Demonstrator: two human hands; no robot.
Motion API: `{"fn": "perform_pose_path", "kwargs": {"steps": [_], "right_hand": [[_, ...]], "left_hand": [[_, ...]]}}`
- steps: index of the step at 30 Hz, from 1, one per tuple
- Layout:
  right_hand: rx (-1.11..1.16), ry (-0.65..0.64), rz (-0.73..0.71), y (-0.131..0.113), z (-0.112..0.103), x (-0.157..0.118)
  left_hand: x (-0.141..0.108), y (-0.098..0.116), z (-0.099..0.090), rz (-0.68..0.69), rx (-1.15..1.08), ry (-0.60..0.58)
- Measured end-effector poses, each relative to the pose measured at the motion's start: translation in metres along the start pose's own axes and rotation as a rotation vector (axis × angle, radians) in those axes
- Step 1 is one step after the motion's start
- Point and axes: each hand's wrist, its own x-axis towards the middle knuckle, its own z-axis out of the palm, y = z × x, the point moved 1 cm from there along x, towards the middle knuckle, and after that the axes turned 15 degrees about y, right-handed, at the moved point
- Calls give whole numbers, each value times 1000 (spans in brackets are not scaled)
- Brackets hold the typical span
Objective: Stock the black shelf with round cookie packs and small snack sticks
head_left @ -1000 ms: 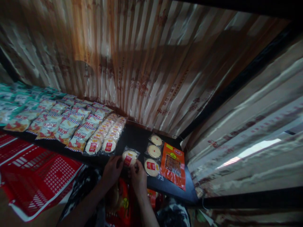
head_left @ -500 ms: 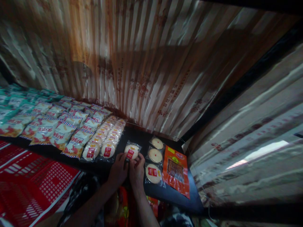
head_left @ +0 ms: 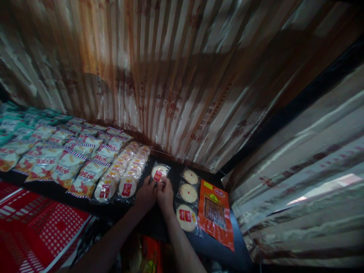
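A round pale cake in a clear packet with a red label (head_left: pixel 159 170) lies on the black shelf (head_left: pixel 153 222), between the rows of like packets and a short column of others. At its near edge, my left hand (head_left: pixel 145 194) has its fingers curled against the wrapper. Beside it, my right hand (head_left: pixel 165 192) pinches the same edge, thumb and fingers close together. To the left stand two rows of wrapped round cakes (head_left: pixel 127 187), set closely one behind another. Three more packets form the column on the right, the nearest being a red-labelled cake (head_left: pixel 186 218).
An orange snack pouch (head_left: pixel 214 214) lies at the shelf's right. White snack bags (head_left: pixel 68 167) and green bags (head_left: pixel 17 123) fill the left. A red plastic basket (head_left: pixel 36 227) is below on the left. Corrugated sheeting (head_left: pixel 170 76) hangs behind the shelf.
Both hands have slid the cake packet a little farther back on the shelf. The camera view has also shifted slightly; the other packets keep their places.
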Motion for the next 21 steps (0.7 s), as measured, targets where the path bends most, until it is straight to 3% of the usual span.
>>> {"fn": "perform_pose_path", "kwargs": {"steps": [5,11,19,21], "right_hand": [[6,-16,-14,3,10,17],[5,-25,-5,3,21,34],[2,-69,-7,-2,31,51],[8,-65,8,-2,34,54]], "left_hand": [[20,5,-1,41,56,23],[38,4,6,106,107,129],[43,-5,40,333,24,209],[46,-8,50,331,10,205]]}}
